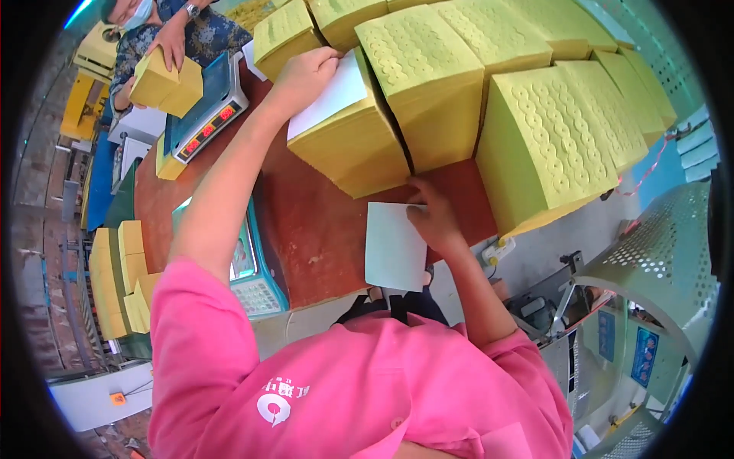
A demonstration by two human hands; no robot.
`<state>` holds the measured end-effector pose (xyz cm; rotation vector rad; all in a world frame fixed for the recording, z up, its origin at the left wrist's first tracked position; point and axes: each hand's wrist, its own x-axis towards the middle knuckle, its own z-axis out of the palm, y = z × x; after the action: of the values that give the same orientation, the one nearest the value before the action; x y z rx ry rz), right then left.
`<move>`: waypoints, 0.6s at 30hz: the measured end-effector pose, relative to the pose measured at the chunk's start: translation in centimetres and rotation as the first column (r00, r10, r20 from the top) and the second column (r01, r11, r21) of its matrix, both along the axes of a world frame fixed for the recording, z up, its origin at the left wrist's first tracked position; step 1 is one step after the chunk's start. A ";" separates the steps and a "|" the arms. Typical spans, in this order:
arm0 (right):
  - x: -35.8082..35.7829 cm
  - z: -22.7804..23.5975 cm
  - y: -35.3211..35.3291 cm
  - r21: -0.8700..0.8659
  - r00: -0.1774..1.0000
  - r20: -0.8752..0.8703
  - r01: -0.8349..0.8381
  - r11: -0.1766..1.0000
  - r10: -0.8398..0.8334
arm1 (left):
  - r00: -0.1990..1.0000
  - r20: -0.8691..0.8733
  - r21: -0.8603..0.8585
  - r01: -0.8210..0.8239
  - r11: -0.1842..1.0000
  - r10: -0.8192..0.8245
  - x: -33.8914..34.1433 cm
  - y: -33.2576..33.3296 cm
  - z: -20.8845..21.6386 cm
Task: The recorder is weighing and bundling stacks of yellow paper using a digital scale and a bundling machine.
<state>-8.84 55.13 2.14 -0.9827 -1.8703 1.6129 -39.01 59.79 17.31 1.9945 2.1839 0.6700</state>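
Yellow paper stacks (pixel 355 157) on red table (pixel 313 245), grey floor (pixel 552 251).

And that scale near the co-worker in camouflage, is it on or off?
On. The scale has red digits glowing along its edge.

The left hand (pixel 307 76) covers part of a white sheet (pixel 338 93); a co-worker (pixel 210 34) is cropped above.

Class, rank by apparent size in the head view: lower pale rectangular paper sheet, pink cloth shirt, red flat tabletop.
1. Pink cloth shirt
2. Red flat tabletop
3. Lower pale rectangular paper sheet
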 end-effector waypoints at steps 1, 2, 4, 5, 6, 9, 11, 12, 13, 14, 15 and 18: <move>0.7 0.5 -0.4 -0.039 1.000 0.013 -0.009 0.999 0.009 | 1.000 0.009 0.018 0.008 1.000 -0.009 0.4 -0.9 -0.2; 1.5 0.8 -0.7 -0.076 1.000 0.026 -0.015 0.997 0.017 | 1.000 0.018 0.037 0.019 0.999 -0.020 1.2 -2.0 -0.3; 4.1 0.0 -1.7 -0.058 0.998 -0.016 -0.057 0.997 0.056 | 1.000 -0.002 0.012 0.031 0.999 -0.031 3.4 -5.2 0.2; 5.7 -0.1 -2.5 -0.020 0.992 -0.057 -0.110 0.994 0.109 | 0.999 0.010 0.034 0.035 0.999 -0.036 4.7 -7.4 0.8; 7.2 0.6 -3.0 -0.035 0.993 -0.052 -0.105 0.994 0.104 | 0.999 0.027 0.056 0.045 0.997 -0.047 5.7 -9.1 1.0; 11.6 2.2 -4.1 -0.421 0.995 -0.099 -0.060 0.905 0.020 | 0.989 0.041 0.006 0.139 0.990 -0.139 9.3 -13.8 2.0; 13.4 0.6 -5.3 -0.560 0.885 -0.403 -0.037 0.828 -0.233 | 0.978 0.011 0.018 0.210 0.978 -0.210 10.8 -17.0 2.2; 14.0 -1.0 -5.9 -0.654 0.845 -0.411 -0.012 0.756 -0.342 | 0.965 -0.021 0.037 0.262 0.964 -0.261 11.2 -18.1 2.2; 13.9 -2.4 -7.0 -0.694 0.780 -0.464 -0.025 0.720 -0.420 | 0.958 -0.009 0.036 0.285 0.958 -0.285 11.4 -18.8 2.3; 14.1 -3.7 -7.9 -0.725 0.711 -0.507 -0.047 0.687 -0.487 | 0.955 -0.022 0.043 0.298 0.954 -0.297 11.7 -19.5 2.5; 14.3 -5.6 -9.2 -0.777 0.634 -0.522 -0.078 0.625 -0.571 | 0.951 -0.036 0.051 0.309 0.950 -0.308 12.3 -20.0 2.7; 12.7 -5.8 -13.1 -0.839 0.621 -0.392 0.062 0.540 -0.679 | 0.932 -0.012 0.050 0.362 0.931 -0.362 12.4 -19.3 3.0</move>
<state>3.82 42.06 -3.63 -0.8191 -0.3136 2.0776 -26.65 40.53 20.32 2.3356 1.7384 0.6722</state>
